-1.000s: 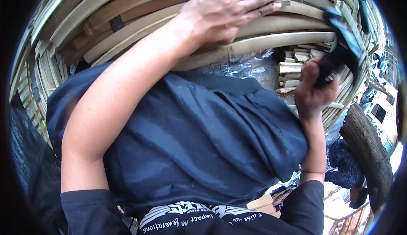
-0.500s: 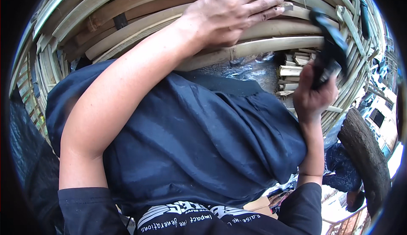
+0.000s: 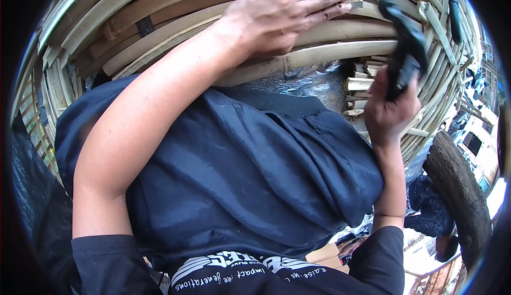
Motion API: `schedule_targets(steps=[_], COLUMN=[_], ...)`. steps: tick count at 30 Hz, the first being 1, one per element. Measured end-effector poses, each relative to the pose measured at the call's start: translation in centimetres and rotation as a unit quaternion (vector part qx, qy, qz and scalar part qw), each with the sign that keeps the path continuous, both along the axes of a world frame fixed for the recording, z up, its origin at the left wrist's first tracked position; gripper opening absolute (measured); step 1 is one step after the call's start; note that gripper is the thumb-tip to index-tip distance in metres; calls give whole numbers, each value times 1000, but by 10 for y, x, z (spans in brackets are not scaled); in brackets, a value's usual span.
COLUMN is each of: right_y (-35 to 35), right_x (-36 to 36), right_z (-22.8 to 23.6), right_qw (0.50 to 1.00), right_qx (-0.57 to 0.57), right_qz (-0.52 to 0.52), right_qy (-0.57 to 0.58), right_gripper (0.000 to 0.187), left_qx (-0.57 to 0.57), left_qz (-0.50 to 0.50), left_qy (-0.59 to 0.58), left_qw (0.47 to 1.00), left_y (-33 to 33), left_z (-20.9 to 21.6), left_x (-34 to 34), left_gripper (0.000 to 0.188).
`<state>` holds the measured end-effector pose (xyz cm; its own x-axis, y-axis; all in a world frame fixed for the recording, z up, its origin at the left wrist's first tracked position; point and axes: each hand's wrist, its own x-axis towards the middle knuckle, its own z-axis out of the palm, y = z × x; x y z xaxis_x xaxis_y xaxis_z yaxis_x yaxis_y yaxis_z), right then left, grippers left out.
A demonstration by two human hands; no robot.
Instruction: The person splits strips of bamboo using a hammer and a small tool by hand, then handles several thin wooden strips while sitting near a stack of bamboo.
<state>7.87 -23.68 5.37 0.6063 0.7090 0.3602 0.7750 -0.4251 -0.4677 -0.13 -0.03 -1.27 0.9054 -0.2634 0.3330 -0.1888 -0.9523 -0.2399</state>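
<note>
My left hand point(image 3: 287, 21) lies across curved bamboo slats point(image 3: 340, 54), palm down with its fingers stretched out. A small pale piece with a grey end point(image 3: 356, 3) sits right at its fingertips; whether they press on it I cannot tell. To the right, my right hand point(image 3: 393, 111) grips a black hand tool point(image 3: 407, 50), held upright over the slats. Motion smears the tool, and its exact kind does not show. The tool's upper end is apart from the left hand's fingertips.
A stack of cut bamboo pieces point(image 3: 361, 84) lies beside shiny silver sheeting point(image 3: 314, 84). Dark blue cloth point(image 3: 255, 167) covers my lap. A black-handled object point(image 3: 455, 21) hangs by the slats at the right. Beyond stand a thick log point(image 3: 460, 188) and another person point(image 3: 431, 210).
My right hand and the black tool have shifted slightly up and left. My left hand stays over the same slats beside the small piece. The whole view has moved a little.
</note>
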Motion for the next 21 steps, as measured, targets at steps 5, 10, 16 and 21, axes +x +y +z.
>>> schedule_targets(steps=[5,10,16,21], right_y=[10,-4,-7,4], right_x=[0,4,-1,8], right_z=[6,2,18,6], right_qw=[992,998,997,994], right_qx=[-127,-22,28,-93], right_qz=[8,35,62,53], right_qy=[-12,-43,-26,-30], right_gripper=[27,28,28,30], left_qx=[62,-43,-104,-106], left_qz=[11,12,-1,4], left_qy=[-20,29,46,46], left_qw=[998,999,993,993], left_y=[1,-5,-6,-7], left_z=[8,10,16,16], left_x=[-4,-1,-1,-1], left_gripper=[74,61,62,65])
